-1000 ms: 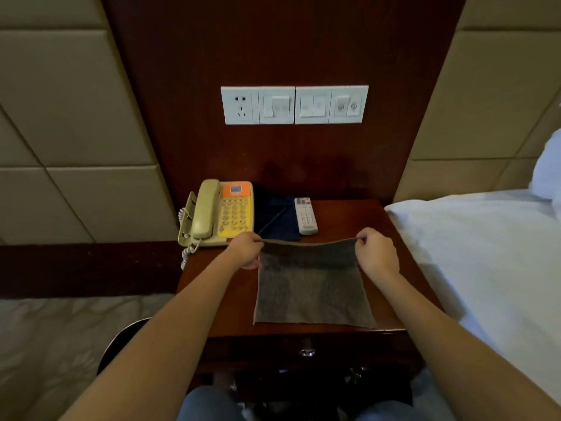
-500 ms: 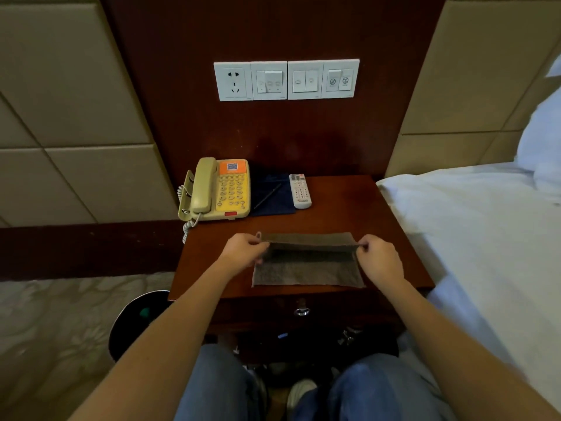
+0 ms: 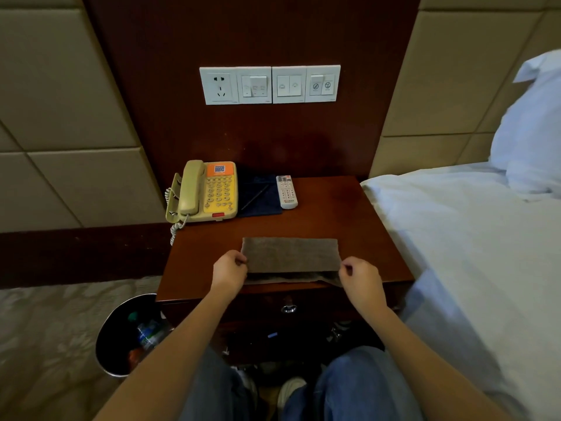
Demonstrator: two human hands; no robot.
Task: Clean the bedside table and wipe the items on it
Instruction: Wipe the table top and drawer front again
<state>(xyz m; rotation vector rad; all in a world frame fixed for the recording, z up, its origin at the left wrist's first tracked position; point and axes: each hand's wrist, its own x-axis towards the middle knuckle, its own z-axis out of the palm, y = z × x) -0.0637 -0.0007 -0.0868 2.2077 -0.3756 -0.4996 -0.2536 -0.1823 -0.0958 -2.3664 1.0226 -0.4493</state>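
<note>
Since a second ago the grey cloth has gone from spread flat to doubled over. Its far edge has been drawn toward the person and laid on the near half, so the fold now runs along the far side.

In the head view, the cloth lies on the front part of the table, close to its front lip. It is well apart from the telephone, the dark folder and the remote control, which are lined up at the back by the wall. The left hand pinches the cloth's near left corner and the right hand pinches the near right one, fingers curled on the fabric. A strip of the lower layer shows past the upper one along the front, wider toward the right, so the layers are not square.

To finish this fold well, I judge the upper edge should be slid forward until it meets the lower one, then pressed flat. One more fold would likely give a thicker pad, firm enough for wiping the table top and then each item in turn.
</note>
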